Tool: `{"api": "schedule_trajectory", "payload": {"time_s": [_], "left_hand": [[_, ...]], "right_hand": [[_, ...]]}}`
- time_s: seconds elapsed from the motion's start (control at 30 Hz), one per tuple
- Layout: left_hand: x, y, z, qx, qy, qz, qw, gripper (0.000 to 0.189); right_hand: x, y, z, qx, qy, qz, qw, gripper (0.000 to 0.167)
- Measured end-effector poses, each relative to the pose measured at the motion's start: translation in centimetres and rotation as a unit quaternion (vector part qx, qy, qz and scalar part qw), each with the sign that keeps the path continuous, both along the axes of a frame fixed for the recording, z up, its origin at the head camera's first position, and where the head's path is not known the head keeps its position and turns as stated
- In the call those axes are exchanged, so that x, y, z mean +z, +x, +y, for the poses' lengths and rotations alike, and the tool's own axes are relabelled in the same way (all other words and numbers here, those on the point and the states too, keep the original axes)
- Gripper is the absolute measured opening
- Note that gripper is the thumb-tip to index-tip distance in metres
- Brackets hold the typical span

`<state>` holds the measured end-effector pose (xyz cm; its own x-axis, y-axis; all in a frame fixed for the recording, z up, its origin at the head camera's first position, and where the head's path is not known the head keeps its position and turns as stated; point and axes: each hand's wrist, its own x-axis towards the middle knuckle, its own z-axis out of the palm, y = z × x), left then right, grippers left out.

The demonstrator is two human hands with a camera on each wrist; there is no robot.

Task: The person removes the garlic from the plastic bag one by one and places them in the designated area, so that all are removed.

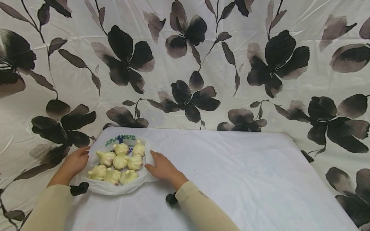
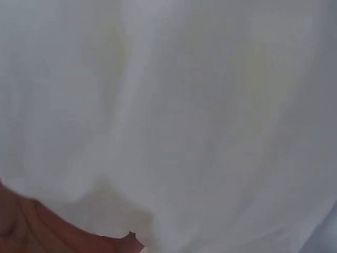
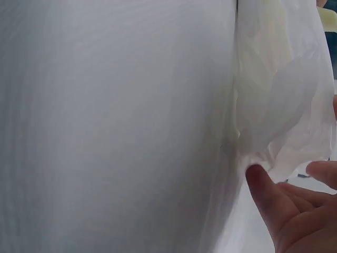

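A white plastic bag with a green and blue print lies spread at the left end of the table, its sides rolled low around several pale yellow garlic bulbs. My left hand is at the bag's left side, fingers stretched forward along it. In the left wrist view, the bag fills nearly everything, with part of the hand at the lower left. On the opposite side is my right hand, fingers extended. The right wrist view shows its thumb touching the bag's outer wall.
A white cloth covers the table and stretches far to the right of the bag. Behind it hangs a white curtain with dark flowers. Dark devices are worn at both wrists.
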<state>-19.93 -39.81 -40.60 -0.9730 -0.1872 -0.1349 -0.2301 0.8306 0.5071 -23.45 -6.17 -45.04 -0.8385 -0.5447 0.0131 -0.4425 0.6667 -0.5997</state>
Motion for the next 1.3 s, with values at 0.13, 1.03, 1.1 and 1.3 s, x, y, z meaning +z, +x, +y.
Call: {"api": "schedule_trajectory", "payload": {"time_s": [0.13, 1.03, 1.1, 1.3], "left_hand": [[-0.1, 0.0, -0.1, 0.0, 0.0, -0.016, 0.9999, 0.056], [-1.5, -0.1, 0.0, -0.005, 0.014, -0.032, 0.9994, 0.058], [-1.6, -0.1, 0.2, -0.008, 0.016, -0.029, 0.9994, 0.057], [-1.5, -0.2, 1.3, -0.014, 0.027, -0.029, 0.9991, 0.057]], "right_hand": [[0.2, 0.2, -0.1, 0.005, 0.001, -0.009, 0.9999, 0.062], [-0.2, 0.1, 1.4, -0.032, -0.027, -0.017, 0.999, 0.049], [-0.2, 0.0, 1.7, -0.034, -0.026, -0.016, 0.999, 0.049], [-0.2, 0.0, 2.8, -0.037, -0.023, -0.021, 0.9988, 0.05]]}}
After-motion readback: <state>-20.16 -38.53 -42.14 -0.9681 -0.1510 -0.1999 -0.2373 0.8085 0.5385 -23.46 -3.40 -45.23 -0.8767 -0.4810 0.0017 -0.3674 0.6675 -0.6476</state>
